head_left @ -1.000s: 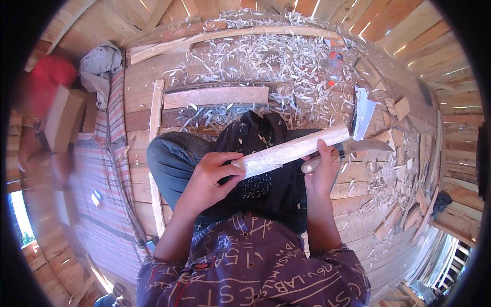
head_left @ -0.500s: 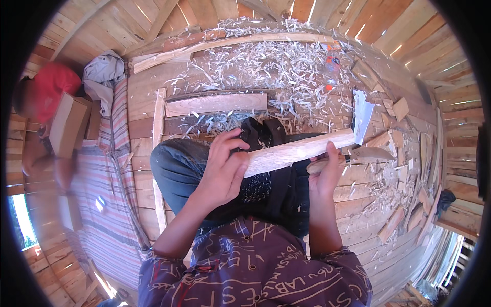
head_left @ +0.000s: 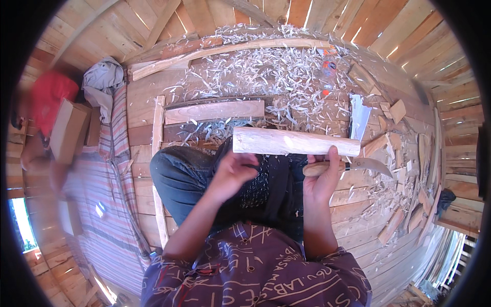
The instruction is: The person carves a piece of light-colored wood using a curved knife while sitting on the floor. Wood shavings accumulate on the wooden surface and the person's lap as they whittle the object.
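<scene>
A pale, roughly squared piece of wood (head_left: 286, 141) lies nearly level in front of me, above my lap. My right hand (head_left: 321, 179) grips its right end with the thumb up against the near side. The same hand holds a carving knife (head_left: 369, 165) by its wooden handle, the curved blade pointing right. Just below the wood's left end, my left hand (head_left: 232, 176) is off the wood, its fingers loosely bent and apart, somewhat blurred. Nothing shows in it.
Wood shavings (head_left: 245, 69) cover the floor ahead, with a plank (head_left: 215, 111) and a plastic bottle (head_left: 328, 74). Offcuts (head_left: 391, 225) lie at right beside a white sheet (head_left: 360, 116). At left a person in red (head_left: 53, 94) sits by a cardboard box (head_left: 69, 130) and striped cloth (head_left: 110, 199).
My left hand has let go of the wood and dropped back toward me. The wood has swung from slanting to nearly level, its left end rising, still in my right hand with the knife.
</scene>
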`<state>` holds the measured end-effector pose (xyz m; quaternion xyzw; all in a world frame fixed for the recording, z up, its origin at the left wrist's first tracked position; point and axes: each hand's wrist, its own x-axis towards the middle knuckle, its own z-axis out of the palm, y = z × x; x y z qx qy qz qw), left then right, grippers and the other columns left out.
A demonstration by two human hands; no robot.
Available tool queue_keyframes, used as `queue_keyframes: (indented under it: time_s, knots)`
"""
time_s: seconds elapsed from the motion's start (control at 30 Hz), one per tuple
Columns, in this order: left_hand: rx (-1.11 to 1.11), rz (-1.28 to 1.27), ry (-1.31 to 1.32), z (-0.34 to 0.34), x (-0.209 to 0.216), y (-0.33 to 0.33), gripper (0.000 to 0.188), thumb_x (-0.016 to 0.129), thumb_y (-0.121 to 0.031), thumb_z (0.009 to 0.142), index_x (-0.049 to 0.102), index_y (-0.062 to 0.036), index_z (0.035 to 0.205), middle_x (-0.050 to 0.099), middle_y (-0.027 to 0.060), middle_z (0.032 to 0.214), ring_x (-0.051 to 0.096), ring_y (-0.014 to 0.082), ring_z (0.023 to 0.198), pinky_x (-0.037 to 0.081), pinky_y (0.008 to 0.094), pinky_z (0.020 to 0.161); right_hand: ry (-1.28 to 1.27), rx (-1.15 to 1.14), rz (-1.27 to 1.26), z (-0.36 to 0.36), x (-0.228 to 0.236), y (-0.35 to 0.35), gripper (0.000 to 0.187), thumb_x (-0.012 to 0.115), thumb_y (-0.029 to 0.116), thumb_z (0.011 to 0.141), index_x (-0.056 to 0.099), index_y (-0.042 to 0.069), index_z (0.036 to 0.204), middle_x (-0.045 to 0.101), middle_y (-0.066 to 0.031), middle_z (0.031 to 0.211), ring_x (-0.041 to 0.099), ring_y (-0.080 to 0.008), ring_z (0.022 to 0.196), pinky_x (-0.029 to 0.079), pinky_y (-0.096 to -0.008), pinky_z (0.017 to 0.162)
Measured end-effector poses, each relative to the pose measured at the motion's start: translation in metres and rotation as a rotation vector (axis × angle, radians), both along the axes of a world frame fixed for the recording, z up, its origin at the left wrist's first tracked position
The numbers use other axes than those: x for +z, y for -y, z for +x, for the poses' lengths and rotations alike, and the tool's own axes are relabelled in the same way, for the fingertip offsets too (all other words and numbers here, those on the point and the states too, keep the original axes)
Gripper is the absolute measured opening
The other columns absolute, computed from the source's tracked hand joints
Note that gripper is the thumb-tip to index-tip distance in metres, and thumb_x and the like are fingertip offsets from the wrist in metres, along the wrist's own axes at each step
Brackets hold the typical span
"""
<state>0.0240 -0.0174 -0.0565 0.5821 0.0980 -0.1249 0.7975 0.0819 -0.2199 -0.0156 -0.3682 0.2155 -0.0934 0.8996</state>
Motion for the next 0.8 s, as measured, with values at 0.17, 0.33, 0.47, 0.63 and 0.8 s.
queue_keyframes:
  time_s: [0.17,0.33,0.47,0.63,0.8]
  knots:
    - [-0.052,-0.19,0.269,0.004,0.022,0.061,0.059,0.069,-0.014,0.08,0.039,-0.005,0.131,0.051,0.0072,0.115,0.048,0.0189,0.113,0.042,0.0368,0.092,0.023,0.088,0.005,-0.007,0.001,-0.031,0.02,0.061,0.014,0.087,0.051,0.008,0.104,0.06,-0.0055,0.094,0.061,-0.0149,0.084,0.055,-0.0341,0.075]
    - [0.227,-0.405,0.092,0.025,0.032,0.079,0.046,0.055,-0.02,0.092,0.039,-0.0056,0.132,0.054,0.0087,0.117,0.053,0.0154,0.105,0.044,0.0293,0.089,0.07,0.2,0.008,-0.028,-0.007,-0.051,0.018,0.061,0.01,0.086,0.052,0.007,0.102,0.06,-0.008,0.099,0.061,-0.016,0.088,0.053,-0.0299,0.076]
    - [0.319,-0.304,0.048,0.032,0.05,0.064,0.027,0.05,-0.012,0.092,0.05,-0.0011,0.116,0.056,0.0139,0.119,0.057,0.0155,0.097,0.046,0.029,0.086,0.015,0.278,-0.055,-0.033,-0.005,-0.054,0.011,0.058,0.01,0.089,0.048,0.007,0.087,0.061,-0.0106,0.098,0.063,-0.0187,0.084,0.055,-0.0318,0.07]
    - [0.46,-0.105,0.111,0.044,0.028,0.014,0.021,0.049,-0.001,0.083,0.059,0.0032,0.101,0.067,0.0111,0.093,0.06,0.0133,0.08,0.046,0.0265,0.078,-0.125,0.517,-0.339,-0.035,-0.022,-0.006,0.019,0.055,0.019,0.092,0.047,0.006,0.08,0.061,-0.0117,0.077,0.062,-0.0172,0.06,0.05,-0.0265,0.048]
    - [0.33,-0.317,-0.029,0.033,0.041,0.004,0.017,0.05,0.0,0.083,0.046,-0.0018,0.099,0.048,0.0034,0.062,0.05,0.0132,0.047,0.043,0.027,0.044,0.114,0.767,-0.771,-0.022,-0.025,0.023,0.033,0.053,0.025,0.093,0.047,0.004,0.068,0.047,-0.003,0.053,0.045,-0.0095,0.045,0.032,-0.025,0.041]
